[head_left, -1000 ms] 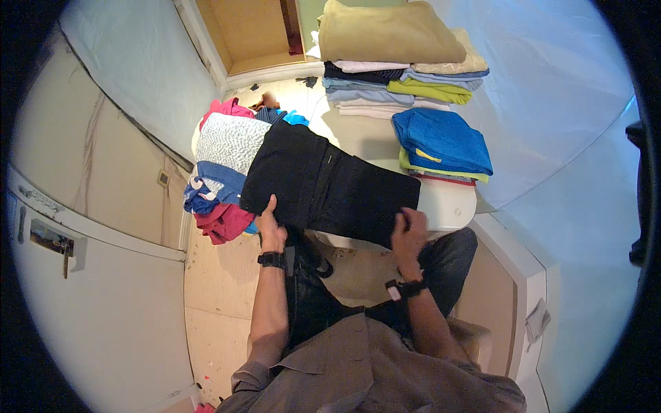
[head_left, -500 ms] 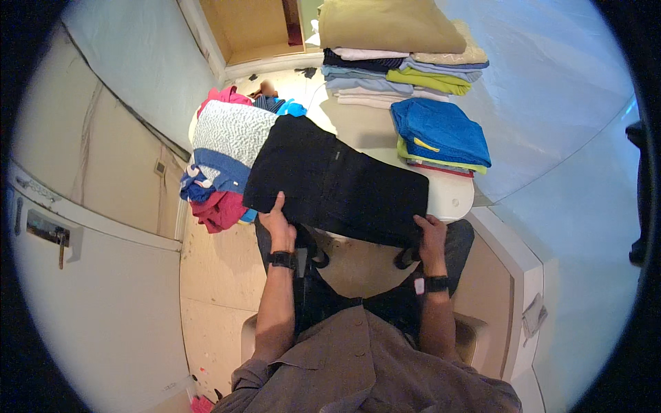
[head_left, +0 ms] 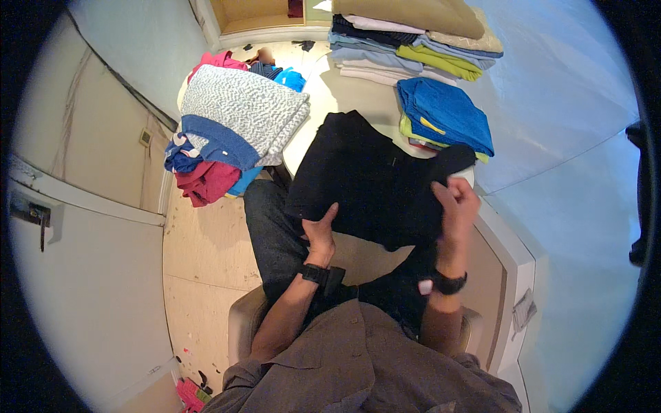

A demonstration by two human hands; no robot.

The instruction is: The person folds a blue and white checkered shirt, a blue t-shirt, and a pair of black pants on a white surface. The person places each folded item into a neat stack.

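A folded black garment (head_left: 368, 175) lies over the near part of the white table, its near edge hanging toward my lap. My left hand (head_left: 321, 233) grips its near left corner, thumb on top and the other fingers underneath. At its right edge, my right hand (head_left: 456, 206) is closed on the cloth with the fingers curled, slightly smeared by motion. Just beyond that hand, the garment's right end bends up in a rounded flap. A small mark shows on the black cloth near its far edge.
To the left is a loose heap of clothes, topped by a grey-white knitted piece (head_left: 237, 103) with a blue band. A folded blue garment (head_left: 447, 113) tops a small stack at right. Behind it stands a taller stack under a tan cloth (head_left: 413, 15). A white door (head_left: 89, 275) is at left.
The black garment has shifted right, away from the knitted piece, and its right end now bends up. My left hand moved right with it; my right hand moved up and right.
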